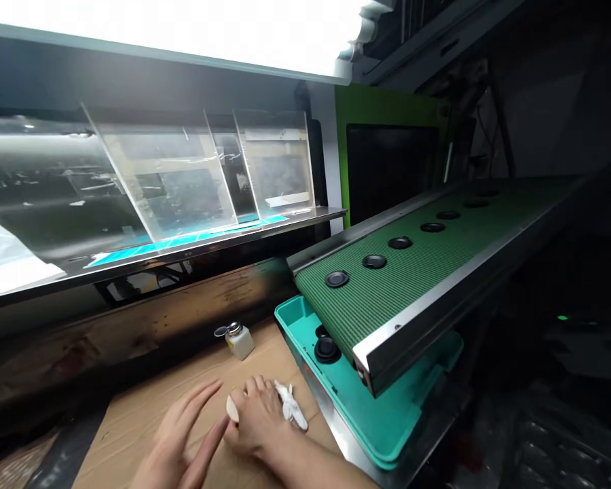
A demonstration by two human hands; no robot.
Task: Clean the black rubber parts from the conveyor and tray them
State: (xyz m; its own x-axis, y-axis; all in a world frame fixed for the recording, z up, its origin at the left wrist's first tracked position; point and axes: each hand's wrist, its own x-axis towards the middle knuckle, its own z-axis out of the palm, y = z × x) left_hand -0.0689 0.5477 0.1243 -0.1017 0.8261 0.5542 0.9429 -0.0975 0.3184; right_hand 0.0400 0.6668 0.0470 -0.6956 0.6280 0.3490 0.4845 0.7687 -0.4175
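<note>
On the cardboard-covered surface (132, 421), my left hand (183, 435) is spread with its fingers apart and nothing in them. Beside it, my right hand (257, 411) is closed, and a small pale oval piece (232, 409) shows at its thumb side. Whatever else the curled fingers hold is hidden. A crumpled white cloth or glove (291, 406) lies just right of my right hand. Behind the hands stands a small whitish bottle (240, 341) with a metal top and its round lid flipped open to the left.
A green conveyor belt (387, 292) with several round black parts (337, 279) slopes at the right. Its end overhangs a teal bin (381, 441) holding black parts (327, 349). A metal shelf edge and clear panels (280, 163) stand behind, under a bright lamp.
</note>
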